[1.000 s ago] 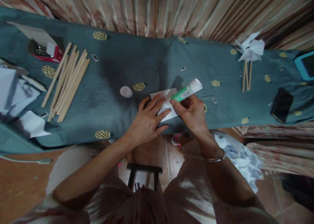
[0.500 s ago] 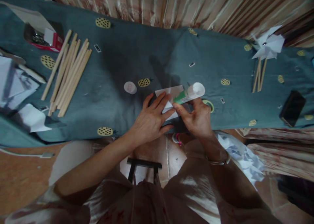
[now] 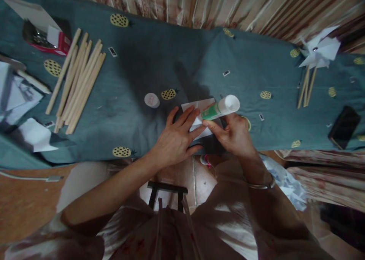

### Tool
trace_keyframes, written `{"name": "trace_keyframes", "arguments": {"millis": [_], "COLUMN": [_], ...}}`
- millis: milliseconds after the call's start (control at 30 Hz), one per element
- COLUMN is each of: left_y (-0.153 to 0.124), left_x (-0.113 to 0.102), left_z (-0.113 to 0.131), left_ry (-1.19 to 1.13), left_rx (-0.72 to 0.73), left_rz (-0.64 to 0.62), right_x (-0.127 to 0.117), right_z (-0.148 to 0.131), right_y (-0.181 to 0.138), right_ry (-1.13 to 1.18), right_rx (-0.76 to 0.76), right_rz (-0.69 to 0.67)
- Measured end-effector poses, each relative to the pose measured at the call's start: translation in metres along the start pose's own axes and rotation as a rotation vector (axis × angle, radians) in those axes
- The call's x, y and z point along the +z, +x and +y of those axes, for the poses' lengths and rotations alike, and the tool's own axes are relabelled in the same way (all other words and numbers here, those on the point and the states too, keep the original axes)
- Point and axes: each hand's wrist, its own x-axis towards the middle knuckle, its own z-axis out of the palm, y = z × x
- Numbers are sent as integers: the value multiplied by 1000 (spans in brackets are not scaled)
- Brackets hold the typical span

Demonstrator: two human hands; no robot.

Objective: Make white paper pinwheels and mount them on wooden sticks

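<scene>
My right hand [image 3: 235, 134] is closed round a white and green glue stick [image 3: 219, 108], tilted with its lower end at the paper. Under it lies a sheet of white paper [image 3: 208, 132], partly folded and half hidden by my fingers. My left hand [image 3: 178, 138] rests on the paper's left side with its fingers spread. A round white cap [image 3: 152, 100] sits on the cloth to the left of the paper. Just behind my right hand shows the edge of a pale green tape roll [image 3: 249, 123].
Several wooden sticks [image 3: 81, 85] lie at the left, near an opened red box [image 3: 58, 41] and white paper pieces [image 3: 35, 135]. At the right are a white paper pinwheel [image 3: 321, 49] and a dark box-like object [image 3: 344, 127]. A patterned teal cloth [image 3: 137, 130] covers the table.
My right hand and the glue stick have shifted very slightly to the right, covering more of the tape roll. My left hand stays on the paper. The view has moved a little.
</scene>
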Motion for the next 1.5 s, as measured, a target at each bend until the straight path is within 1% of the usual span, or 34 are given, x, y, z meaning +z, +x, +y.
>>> {"name": "trace_keyframes", "arguments": {"millis": [200, 367, 600, 833, 1067, 1333, 1500], "left_y": [1, 1, 1, 0, 0, -1, -1], "left_x": [0, -1, 1, -2, -1, -2, -2], "left_z": [-1, -1, -2, -2, -2, -2, -2], "left_ry": [-41, -28, -39, 41, 73, 47, 45], "left_rx": [-6, 12, 17, 15, 28, 16, 16], "left_rz": [-10, -15, 3, -25, -24, -28, -36], "right_x": [-1, -3, -4, -6, -6, -8, -7], "right_z": [-4, -4, -3, 0, -1, 2, 2], "right_y": [2, 1, -2, -4, -5, -7, -7], "right_ry": [-12, -25, -60, -141, -155, -181, -187], "right_rx": [-11, -40, -70, -116, -104, -78, -74], "right_rz": [-33, -62, -50, -52, -17, -23, -3]}}
